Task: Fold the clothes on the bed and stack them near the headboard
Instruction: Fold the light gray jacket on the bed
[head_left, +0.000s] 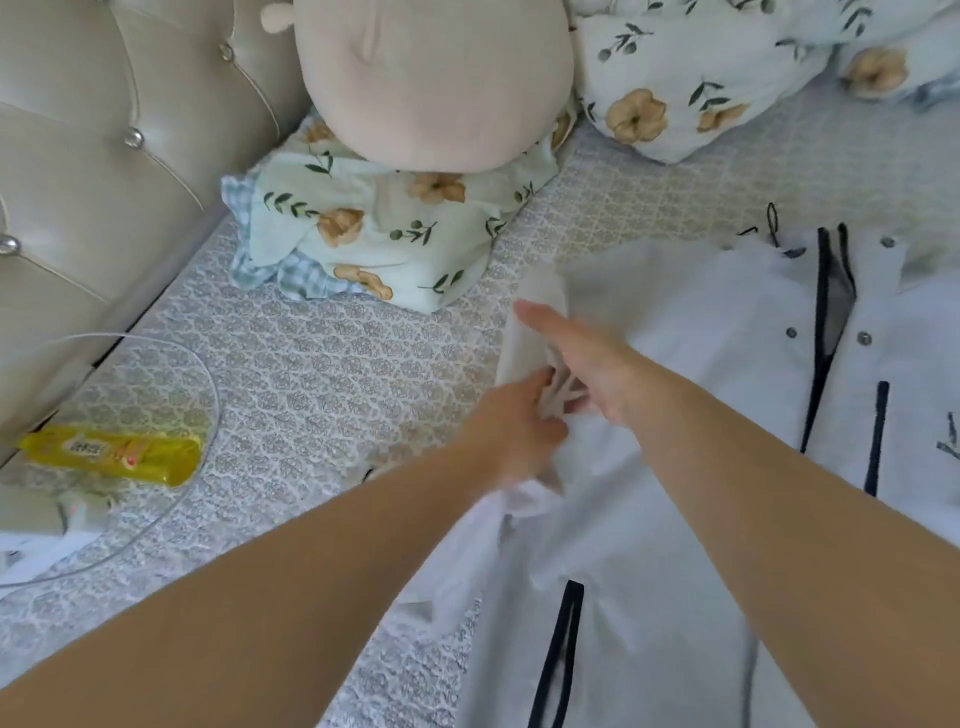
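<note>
White cotton with dark navy piping: a jacket-like garment spread open over the right half of the bed, snap buttons and front edges visible toward the right edge of the mattress, lower hem running out of the bottom of the picture.

Head view, only one. Left hand curled onto a bunch of the white fabric at the garment's left side, fingers pinching a fold. Right hand just above and touching the same bunch, fingers stretched out flat toward the headboard corner, apparently pressing or smoothing rather than clamping; thumb side hidden in the cloth, so not fully sure. Slightly blurred, both.

Progress, as judgement: early. No folded stack visible near the tufted headboard; garment mostly unfolded, perhaps only the left sleeve being gathered inward. Remaining: fold this piece, any other clothes, then the stacking. More white cloth at the left edge of the bed, unclear whether clothing.

Surface: quilted bed cover, grey-beige floral lattice pattern, soft, a little wrinkled. Against the headboard: floral pillow with a round beige plush cushion on top, floral duvet at the far right corner. Near the left edge: yellow packet and a thin white cable in a loop.
</note>
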